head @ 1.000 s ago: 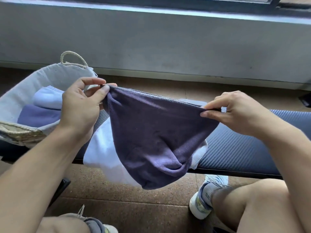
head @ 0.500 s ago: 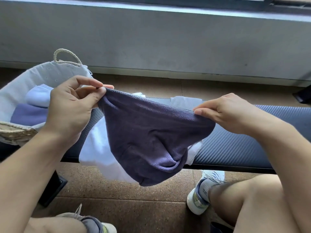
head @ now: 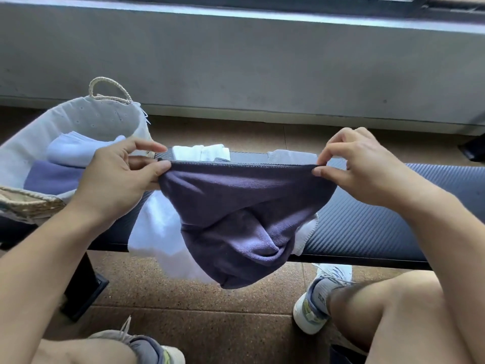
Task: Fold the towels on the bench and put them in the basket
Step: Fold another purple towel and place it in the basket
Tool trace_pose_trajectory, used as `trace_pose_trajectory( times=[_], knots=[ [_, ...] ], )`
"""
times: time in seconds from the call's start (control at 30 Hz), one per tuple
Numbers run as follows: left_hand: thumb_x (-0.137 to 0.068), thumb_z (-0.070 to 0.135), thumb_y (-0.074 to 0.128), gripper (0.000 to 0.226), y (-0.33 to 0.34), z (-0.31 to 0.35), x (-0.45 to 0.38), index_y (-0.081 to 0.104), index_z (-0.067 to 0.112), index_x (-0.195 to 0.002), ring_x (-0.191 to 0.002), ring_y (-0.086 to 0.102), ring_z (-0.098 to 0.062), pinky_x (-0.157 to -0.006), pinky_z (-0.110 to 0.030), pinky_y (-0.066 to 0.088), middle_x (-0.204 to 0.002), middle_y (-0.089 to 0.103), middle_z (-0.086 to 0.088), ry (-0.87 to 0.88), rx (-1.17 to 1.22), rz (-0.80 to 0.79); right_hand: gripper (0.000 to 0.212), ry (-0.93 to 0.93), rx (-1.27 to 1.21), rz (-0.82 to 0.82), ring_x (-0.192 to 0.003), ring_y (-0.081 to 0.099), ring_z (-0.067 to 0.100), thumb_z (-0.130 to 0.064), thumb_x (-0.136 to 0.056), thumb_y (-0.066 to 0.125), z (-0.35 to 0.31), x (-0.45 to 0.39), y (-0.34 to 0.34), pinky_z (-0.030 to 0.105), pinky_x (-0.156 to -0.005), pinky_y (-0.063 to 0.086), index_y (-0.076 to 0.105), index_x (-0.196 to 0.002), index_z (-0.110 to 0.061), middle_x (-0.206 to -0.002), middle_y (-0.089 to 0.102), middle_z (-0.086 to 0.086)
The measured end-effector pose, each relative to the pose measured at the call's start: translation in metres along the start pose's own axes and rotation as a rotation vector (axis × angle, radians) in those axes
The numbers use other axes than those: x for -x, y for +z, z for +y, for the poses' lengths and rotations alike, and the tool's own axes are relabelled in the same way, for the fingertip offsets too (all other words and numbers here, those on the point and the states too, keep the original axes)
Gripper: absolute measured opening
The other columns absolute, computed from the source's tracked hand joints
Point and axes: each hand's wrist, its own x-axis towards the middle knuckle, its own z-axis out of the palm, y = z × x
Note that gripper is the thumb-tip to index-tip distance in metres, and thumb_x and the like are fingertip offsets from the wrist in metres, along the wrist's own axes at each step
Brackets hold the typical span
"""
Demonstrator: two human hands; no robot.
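Evidently we pinch the purple towel (head: 244,206) by its top corners, left hand (head: 118,182) and right hand (head: 367,169), stretching the hem straight for folding. It hangs over the bench's (head: 367,232) near edge.

there is one dark purple cloth towel (head: 244,206), held up over the one dark ribbed padded bench (head: 367,227). on the bench, behind that towel, lies white cloth (head: 154,232), but i cannot tell how many towels. at the left end of the bench stands one woven straw basket with white lining (head: 86,119), with two folded towels inside: one pale blue (head: 76,151), one lilac (head: 52,177). two hands; two grey-white sneakers.
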Motion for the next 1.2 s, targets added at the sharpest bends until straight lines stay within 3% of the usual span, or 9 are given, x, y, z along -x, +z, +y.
trace_pose_trajectory(
  times=[0.13, 0.23, 0.37, 0.47, 0.57, 0.7, 0.87, 1.13, 1.2],
  knots=[
    [-0.079, 0.016, 0.075, 0.013, -0.001, 0.009, 0.005, 0.075, 0.018, -0.091, -0.077, 0.069, -0.019, -0.068, -0.026, 0.061, -0.086, 0.073, -0.008, -0.131, 0.169, -0.189, 0.037, 0.069, -0.698, -0.053, -0.074, 0.056, 0.02, -0.051, -0.085, 0.069, -0.01, 0.004, 0.001, 0.04, -0.071, 0.046, 0.062, -0.084, -0.015, -0.08, 0.065, -0.003],
    [-0.066, 0.026, 0.085, 0.029, -0.009, 0.017, 0.009, 0.074, 0.019, -0.092, -0.071, 0.066, -0.012, -0.062, -0.023, 0.056, -0.086, 0.068, -0.002, -0.224, 0.428, -0.424, 0.032, 0.099, -1.172, -0.16, -0.059, 0.051, 0.008, -0.042, -0.079, 0.07, -0.023, 0.007, -0.002, 0.021, -0.056, 0.043, 0.057, -0.083, -0.012, -0.067, 0.058, -0.004],
    [-0.101, -0.009, 0.043, 0.019, -0.013, 0.033, 0.023, 0.049, -0.001, -0.118, -0.086, 0.065, -0.032, -0.074, -0.033, 0.051, -0.106, 0.058, -0.024, -0.384, 0.886, -1.01, 0.026, -0.015, -1.403, -0.796, -0.05, 0.046, 0.016, -0.031, -0.08, 0.084, -0.024, 0.024, -0.018, 0.023, -0.042, 0.031, 0.064, -0.086, -0.016, -0.066, 0.052, 0.01],
    [-0.108, 0.009, 0.026, 0.026, -0.021, 0.039, 0.014, 0.048, 0.0, -0.118, -0.079, 0.061, -0.035, -0.072, -0.036, 0.047, -0.108, 0.062, -0.027, -0.302, 0.847, -0.985, 0.021, -0.114, -1.567, -1.087, -0.053, 0.055, 0.013, -0.02, -0.082, 0.084, -0.023, 0.033, -0.03, 0.021, -0.043, 0.038, 0.067, -0.092, -0.013, -0.066, 0.058, 0.007],
    [-0.105, 0.014, 0.042, 0.02, -0.014, 0.036, 0.005, 0.061, 0.012, -0.112, -0.086, 0.07, -0.019, -0.077, -0.029, 0.055, -0.097, 0.069, -0.008, -0.345, 0.766, -0.795, 0.022, -0.08, -1.62, -0.753, -0.065, 0.064, 0.007, -0.026, -0.081, 0.083, -0.025, 0.024, -0.03, 0.017, -0.058, 0.051, 0.069, -0.093, -0.015, -0.077, 0.067, 0.0],
    [-0.091, 0.005, 0.065, 0.013, 0.007, 0.015, -0.003, 0.063, 0.018, -0.088, -0.063, 0.064, -0.009, -0.058, -0.02, 0.055, -0.08, 0.065, -0.002, -0.141, 0.312, 0.004, 0.023, 0.209, -0.893, -0.005, -0.059, 0.053, 0.011, -0.037, -0.08, 0.083, -0.003, -0.001, 0.002, 0.031, -0.058, 0.043, 0.07, -0.09, -0.02, -0.072, 0.066, 0.0],
    [-0.095, 0.002, 0.066, 0.017, 0.023, -0.002, -0.018, 0.063, 0.017, -0.087, -0.071, 0.064, -0.015, -0.059, -0.022, 0.056, -0.079, 0.063, -0.005, -0.122, 0.093, 0.079, 0.002, 0.223, -0.547, 0.221, -0.067, 0.059, -0.004, -0.022, -0.094, 0.073, 0.011, -0.018, 0.017, 0.015, -0.068, 0.044, 0.073, -0.095, -0.022, -0.083, 0.071, -0.009],
    [-0.098, 0.009, 0.061, 0.013, 0.018, 0.014, -0.024, 0.063, 0.022, -0.099, -0.068, 0.061, -0.007, -0.059, -0.019, 0.05, -0.085, 0.064, 0.007, -0.279, 0.44, -0.102, 0.007, 0.299, -0.938, 0.228, -0.076, 0.062, 0.006, -0.015, -0.093, 0.072, 0.018, -0.018, 0.014, 0.019, -0.071, 0.05, 0.072, -0.092, -0.021, -0.085, 0.071, 0.001],
    [-0.094, 0.008, 0.067, 0.012, 0.016, 0.011, -0.023, 0.066, 0.02, -0.099, -0.064, 0.06, -0.008, -0.053, -0.02, 0.049, -0.084, 0.067, 0.004, -0.221, 0.281, -0.108, 0.007, 0.322, -0.979, 0.258, -0.077, 0.063, 0.006, -0.015, -0.091, 0.075, 0.022, -0.017, 0.013, 0.014, -0.072, 0.051, 0.071, -0.09, -0.021, -0.085, 0.072, 0.0]
  ],
)
